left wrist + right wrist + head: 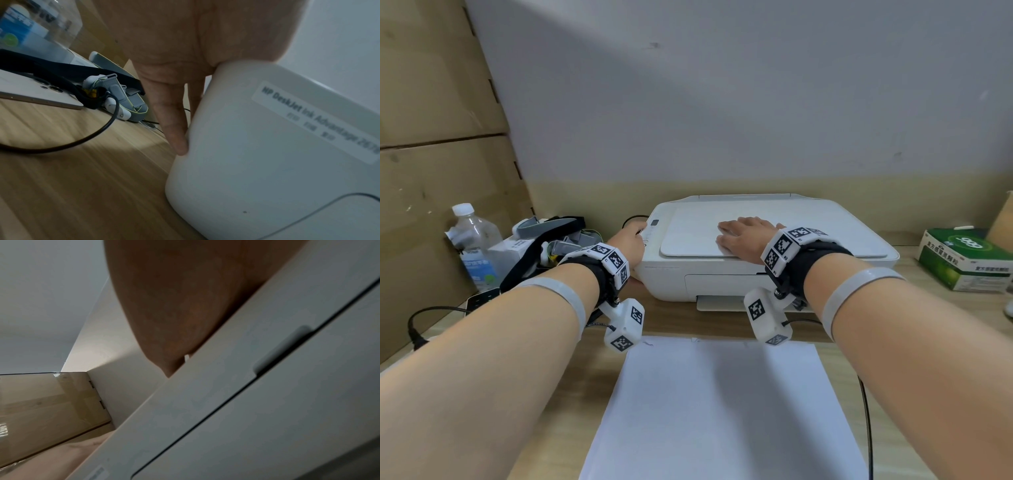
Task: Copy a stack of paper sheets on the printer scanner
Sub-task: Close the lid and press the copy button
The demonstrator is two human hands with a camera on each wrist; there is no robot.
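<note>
A white printer [756, 274] stands at the back of the wooden desk with its scanner lid [695, 236] down. My right hand [743, 236] lies flat on the lid near its front edge, fingers straight; in the right wrist view the palm [174, 305] presses on the lid [226, 402]. My left hand [630, 246] rests on the printer's front left corner, and its straight fingers [172, 123] run down the printer's side [267, 162]. A stack of white paper sheets [722, 404] lies on the desk in front of the printer, untouched.
Left of the printer are a water bottle [472, 243], a heap of straps and small devices [544, 240], a phone [30, 91] and a black cable [428, 318]. Cardboard boxes [438, 137] wall the left side. A green box [965, 260] sits at the right.
</note>
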